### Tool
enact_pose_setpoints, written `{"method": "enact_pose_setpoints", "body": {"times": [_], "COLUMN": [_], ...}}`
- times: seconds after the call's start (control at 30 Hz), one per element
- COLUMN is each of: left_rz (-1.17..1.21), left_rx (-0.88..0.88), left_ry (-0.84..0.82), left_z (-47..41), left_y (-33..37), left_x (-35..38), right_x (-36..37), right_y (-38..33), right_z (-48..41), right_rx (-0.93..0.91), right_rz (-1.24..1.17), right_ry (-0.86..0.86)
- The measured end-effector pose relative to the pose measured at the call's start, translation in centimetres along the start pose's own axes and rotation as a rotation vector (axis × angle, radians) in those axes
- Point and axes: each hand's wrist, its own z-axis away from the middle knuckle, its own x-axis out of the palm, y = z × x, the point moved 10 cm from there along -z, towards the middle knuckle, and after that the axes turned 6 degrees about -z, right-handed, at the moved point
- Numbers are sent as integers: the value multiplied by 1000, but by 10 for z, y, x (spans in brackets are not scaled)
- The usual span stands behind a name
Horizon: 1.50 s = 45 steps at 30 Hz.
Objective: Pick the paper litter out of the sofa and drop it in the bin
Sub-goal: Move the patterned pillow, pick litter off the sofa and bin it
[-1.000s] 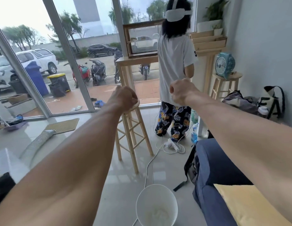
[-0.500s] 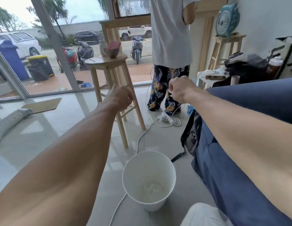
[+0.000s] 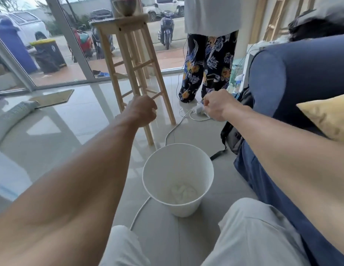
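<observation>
White bin (image 3: pixel 159 173) held crumpled paper (image 3: pixel 182 191). Beyond bin, left hand (image 3: pixel 141 112) and right hand (image 3: pixel 217 104) both clenched, nothing visibly held. I judged one drop done; next, search sofa (image 3: pixel 301 77), right of bin, for more.

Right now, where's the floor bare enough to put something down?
Bare tiles lie left of the stool, this side of the doormat and hose. Crowded between stool and sofa: bin, cable and bag sit close together.
</observation>
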Motion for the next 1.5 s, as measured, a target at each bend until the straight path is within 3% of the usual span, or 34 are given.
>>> {"method": "enact_pose_setpoints", "body": {"times": [0.4,0.57,0.7,0.97,1.43,1.5], "left_rz": [-5,22,47,110,17,22], "left_rx": [-152,-265,-332,-338,-296,-277], "left_ry": [-250,-318,-306,-285,-427,-509], "left_z": [63,92,97,86,66,68], "left_y": [-48,-82,-98,-72,-45,-39], "left_x": [140,186,194,218,343,368], "right_x": [187,240,253,253,281,283], "right_y": [-12,-21,-23,24,43,44], "right_z": [25,36,37,43,58,58], "right_rx": [-86,-109,-110,-60,-71,-69], "right_rz": [21,-104,-228,-87,-54,-53], "right_ry": [-252,-377,-421,-339,-288,-286]}}
